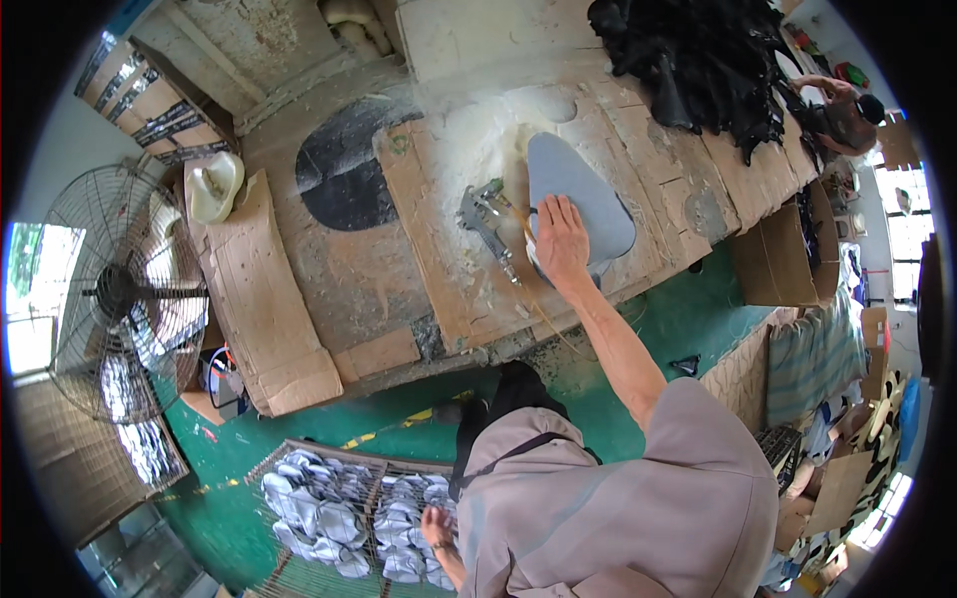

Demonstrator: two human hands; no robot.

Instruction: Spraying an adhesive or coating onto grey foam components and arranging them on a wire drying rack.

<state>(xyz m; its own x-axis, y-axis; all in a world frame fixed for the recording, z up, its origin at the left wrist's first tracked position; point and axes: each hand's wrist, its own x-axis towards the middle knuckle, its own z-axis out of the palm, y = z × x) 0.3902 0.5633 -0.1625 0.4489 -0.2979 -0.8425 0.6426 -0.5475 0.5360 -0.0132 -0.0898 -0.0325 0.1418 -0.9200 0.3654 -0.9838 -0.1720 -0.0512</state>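
Note:
My right hand (561, 239) reaches out over the worktable (369, 269) and lies on the near end of a grey, sole-shaped flat piece (583, 189), its fingers over the piece's edge. Just left of that hand lies a metal spray gun (485, 224) with a thin hose. White overspray (488, 135) covers the cardboard under the piece. My left hand (436, 523) hangs low at my side and touches the grey pieces (329, 513) laid in rows on a wire rack (299, 450) on the floor. Whether its fingers grip one is unclear.
A big caged fan (115, 294) stands at the left. A heap of black material (708, 60) lies on the table's far right, with another person (842, 115) beyond it. Cardboard boxes (783, 259) and stacked goods line the right side. The floor (399, 419) is green.

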